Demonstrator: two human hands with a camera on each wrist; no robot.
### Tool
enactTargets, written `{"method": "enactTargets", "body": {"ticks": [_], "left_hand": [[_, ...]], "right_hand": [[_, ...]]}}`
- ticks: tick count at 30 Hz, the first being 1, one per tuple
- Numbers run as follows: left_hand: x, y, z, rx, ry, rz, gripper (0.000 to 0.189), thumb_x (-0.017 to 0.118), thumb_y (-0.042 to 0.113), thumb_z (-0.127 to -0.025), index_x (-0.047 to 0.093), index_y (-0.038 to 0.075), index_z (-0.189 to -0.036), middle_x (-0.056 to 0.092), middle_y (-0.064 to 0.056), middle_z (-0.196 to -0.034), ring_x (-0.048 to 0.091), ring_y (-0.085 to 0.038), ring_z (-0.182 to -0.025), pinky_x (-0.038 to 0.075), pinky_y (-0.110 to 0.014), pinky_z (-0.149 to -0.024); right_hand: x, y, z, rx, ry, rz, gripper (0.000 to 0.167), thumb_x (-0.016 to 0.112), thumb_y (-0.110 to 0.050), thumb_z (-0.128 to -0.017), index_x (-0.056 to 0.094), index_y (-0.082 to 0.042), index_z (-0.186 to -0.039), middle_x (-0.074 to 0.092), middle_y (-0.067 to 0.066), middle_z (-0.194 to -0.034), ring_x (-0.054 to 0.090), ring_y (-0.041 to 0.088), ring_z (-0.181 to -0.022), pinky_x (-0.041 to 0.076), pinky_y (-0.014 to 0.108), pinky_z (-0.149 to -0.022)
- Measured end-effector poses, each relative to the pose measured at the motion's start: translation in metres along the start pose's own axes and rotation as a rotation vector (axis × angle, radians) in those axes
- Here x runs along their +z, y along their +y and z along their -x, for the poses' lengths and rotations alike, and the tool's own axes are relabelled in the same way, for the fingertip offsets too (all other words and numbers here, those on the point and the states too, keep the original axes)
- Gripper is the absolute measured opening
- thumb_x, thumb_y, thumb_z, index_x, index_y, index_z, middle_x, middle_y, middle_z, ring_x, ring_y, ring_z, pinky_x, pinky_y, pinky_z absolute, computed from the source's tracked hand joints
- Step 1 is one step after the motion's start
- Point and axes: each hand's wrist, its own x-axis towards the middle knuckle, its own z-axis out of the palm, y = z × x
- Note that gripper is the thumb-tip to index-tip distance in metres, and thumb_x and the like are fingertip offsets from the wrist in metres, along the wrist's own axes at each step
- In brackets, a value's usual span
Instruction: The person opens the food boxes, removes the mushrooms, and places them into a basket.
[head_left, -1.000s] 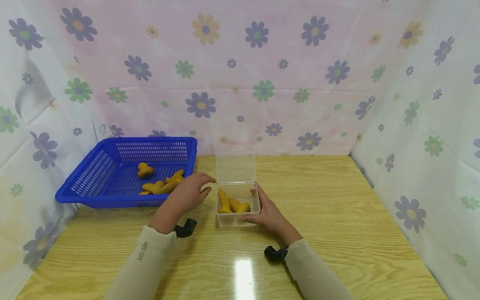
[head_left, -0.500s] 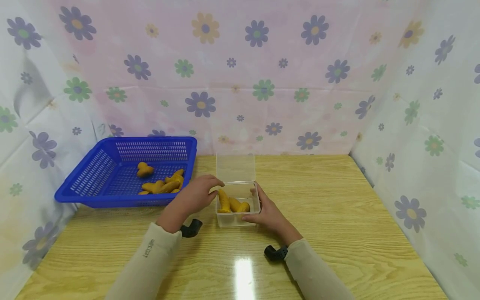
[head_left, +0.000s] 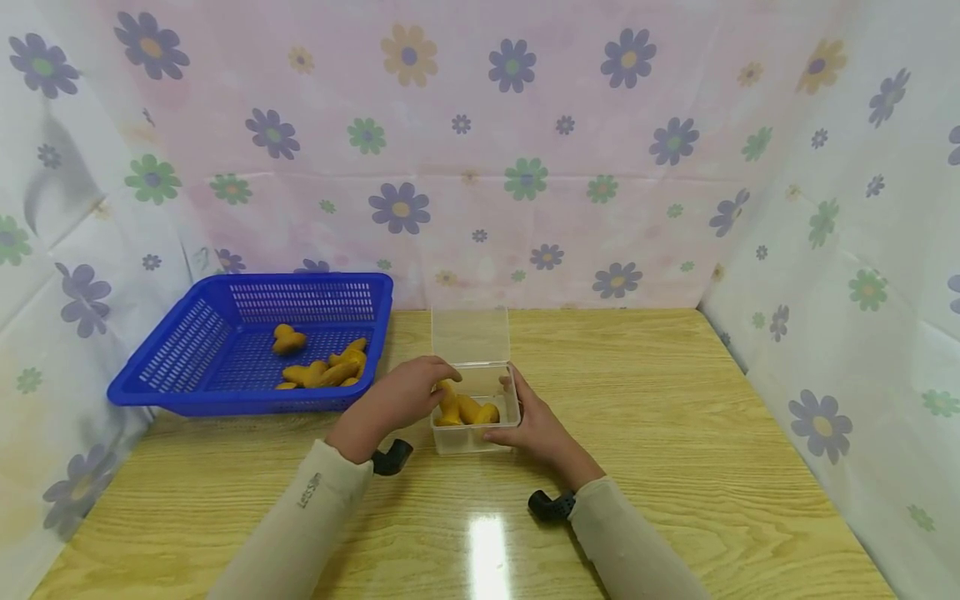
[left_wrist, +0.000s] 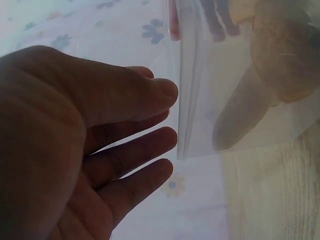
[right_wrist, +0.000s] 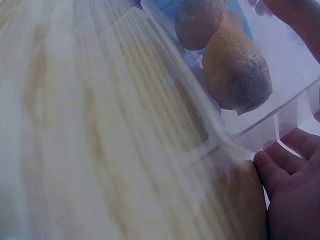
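A clear plastic box [head_left: 476, 440] stands on the table with its lid [head_left: 470, 335] raised at the back. Inside lie a few yellow-brown knobby pieces that look like ginger root [head_left: 469, 409], also seen through the plastic in the right wrist view as a rounded ginger piece [right_wrist: 236, 70]. My right hand [head_left: 536, 427] holds the box's right side, thumb toward the front and fingers around the side. My left hand [head_left: 408, 390] hovers at the box's left rim, its fingertips over the opening near one piece. In the left wrist view its fingers [left_wrist: 137, 145] are loosely extended, holding nothing.
A blue plastic basket [head_left: 247, 407] stands at the table's left with several similar ginger pieces [head_left: 326, 372] in it. The wooden table [head_left: 637, 417] is bounded by flowered cloth [head_left: 480, 167] at the back and sides. Dark wrist mounts [head_left: 551, 506] sit under both forearms.
My left hand has moved right, from beside the box to over its left rim, partly covering one ginger piece. The right hand, box and basket have stayed put.
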Motion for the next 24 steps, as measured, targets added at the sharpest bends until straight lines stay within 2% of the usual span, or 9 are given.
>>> {"method": "enactTargets", "body": {"ticks": [12, 18, 24], "left_hand": [[0.003, 0.006, -0.009, 0.013, -0.055, 0.002, 0.032, 0.060, 0.001, -0.091, 0.067, 0.010, -0.121, 0.065, -0.009, -0.121, 0.063, -0.026, -0.111, 0.051, -0.042, -0.098], [0.006, 0.006, -0.015, -0.004, -0.102, 0.013, 0.034, 0.059, -0.001, -0.089, 0.068, 0.010, -0.120, 0.066, -0.008, -0.121, 0.063, -0.025, -0.111, 0.051, -0.041, -0.099], [0.008, 0.006, -0.020, -0.012, -0.144, 0.014, 0.037, 0.055, -0.003, -0.088, 0.068, 0.008, -0.120, 0.067, -0.007, -0.121, 0.063, -0.024, -0.112, 0.051, -0.040, -0.099]], "right_hand": [[-0.001, 0.000, 0.000, 0.001, 0.005, 0.033, 0.115, 0.084, -0.038, -0.074, 0.000, -0.048, -0.151, 0.029, 0.002, -0.158, 0.041, 0.030, -0.138, 0.044, 0.050, -0.105], [-0.001, 0.000, 0.000, -0.004, -0.001, 0.034, 0.117, 0.084, -0.038, -0.074, 0.000, -0.039, -0.155, 0.028, 0.001, -0.158, 0.041, 0.030, -0.138, 0.044, 0.050, -0.106], [-0.002, 0.000, 0.000, 0.006, -0.002, 0.029, 0.116, 0.084, -0.037, -0.074, -0.001, -0.049, -0.151, 0.028, -0.001, -0.158, 0.042, 0.027, -0.137, 0.043, 0.049, -0.106]]}}
